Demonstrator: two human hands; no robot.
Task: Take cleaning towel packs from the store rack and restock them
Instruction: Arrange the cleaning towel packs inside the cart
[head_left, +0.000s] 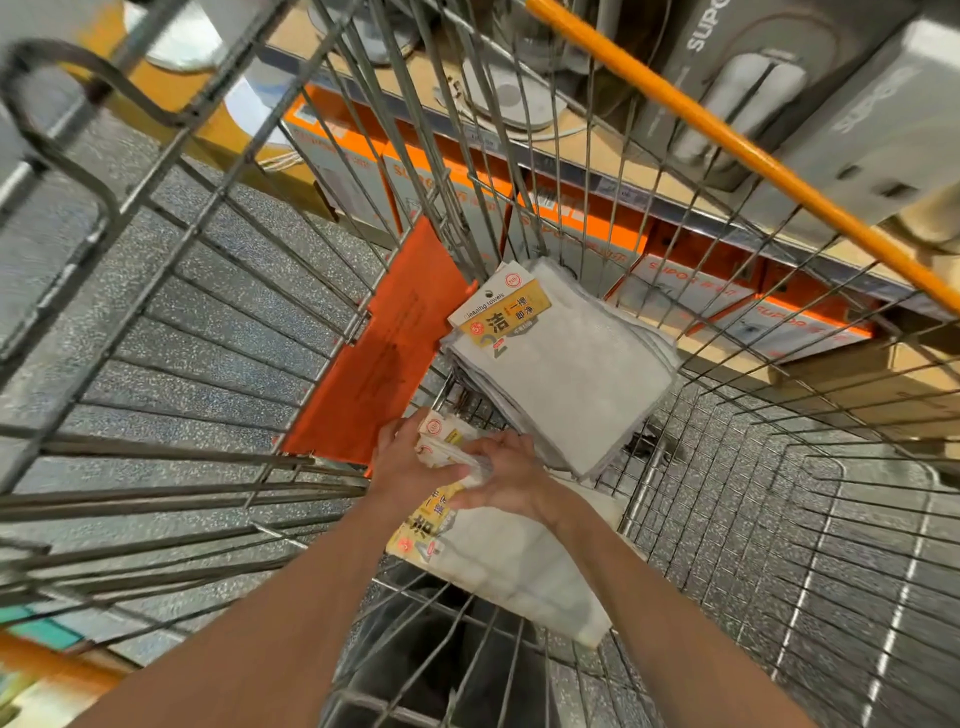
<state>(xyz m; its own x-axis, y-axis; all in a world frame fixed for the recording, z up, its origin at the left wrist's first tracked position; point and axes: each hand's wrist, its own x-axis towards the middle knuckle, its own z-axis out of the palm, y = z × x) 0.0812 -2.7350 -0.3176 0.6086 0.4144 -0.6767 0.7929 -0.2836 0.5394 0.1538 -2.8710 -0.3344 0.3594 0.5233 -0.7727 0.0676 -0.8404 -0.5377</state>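
Observation:
I look down into a wire shopping cart. A stack of white cleaning towel packs with yellow label cards leans against the cart's far end. Another white pack lies below my hands, its yellow label partly hidden. My left hand and my right hand both grip the label end of a small bundle of packs held between them, low inside the cart.
An orange plastic flap stands at the cart's far end. The orange cart handle runs across the upper right. Behind it a store shelf holds orange-and-white boxes and grey appliance boxes. Speckled grey floor surrounds the cart.

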